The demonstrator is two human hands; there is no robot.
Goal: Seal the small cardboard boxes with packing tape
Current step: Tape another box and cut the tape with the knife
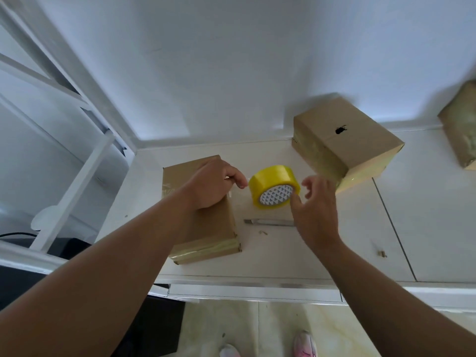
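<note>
While our left hand (211, 185) rests on the flat box (206, 228), its grip unclear, our right hand (315, 202) hovers released beside the tape roll (273, 185).

This is looking like a room in a home doing duty as a small packing corner, not a warehouse or shop. A low white cabinet (322, 253) is standing against a plain white wall (231, 60). Glossy marble-patterned floor tiles (283, 331) are showing below its front edge, and the person's pink-and-white shoes (305, 343) are standing on them. A white metal frame (77, 181) is running diagonally across the left side. On the cabinet top a flat box (206, 233), a cube-shaped box (355, 140) and a third box (461, 130), all brown cardboard with glossy tape, are sitting around a yellow tape roll (270, 181) and a metal utility knife (268, 222), with small scraps (263, 232) lying about.
</note>
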